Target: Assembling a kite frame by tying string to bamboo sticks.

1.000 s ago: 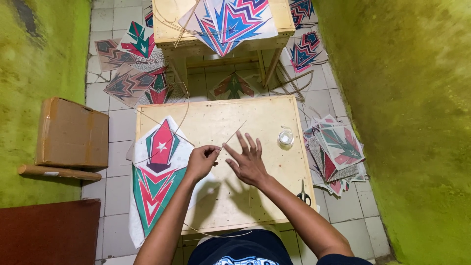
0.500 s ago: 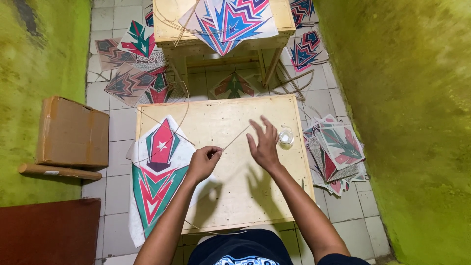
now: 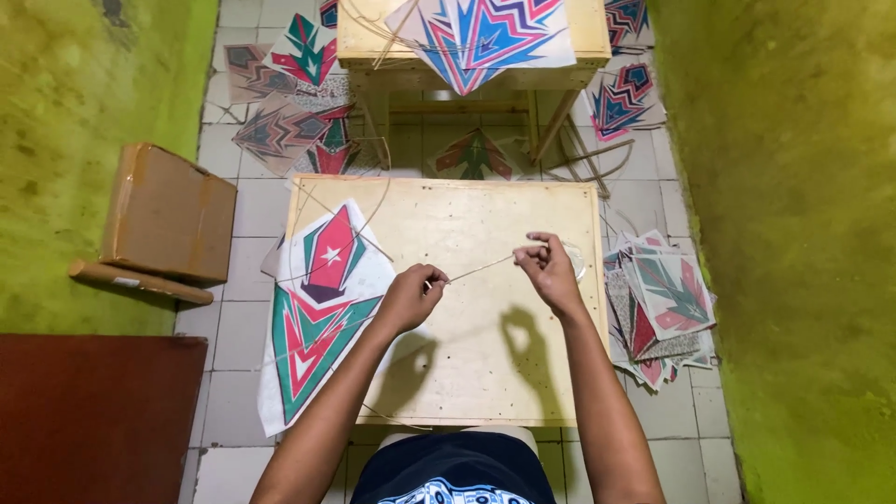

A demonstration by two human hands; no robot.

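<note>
The left hand (image 3: 409, 297) pinches one end of a thin stick (image 3: 481, 269), with its fingers closed tight around it. The right hand (image 3: 549, 271) pinches the other end between thumb and fingertips. The stick stretches between the two hands, just above the wooden table (image 3: 485, 373). A small clear round dish (image 3: 573, 259) sits on the table right behind the right hand. A red and green kite (image 3: 322, 308) lies on the left part of the table and hangs over its edge. A pile of kite papers (image 3: 665, 308) lies on the floor to the right, and a cardboard box (image 3: 168, 213) sits on the left.
</note>
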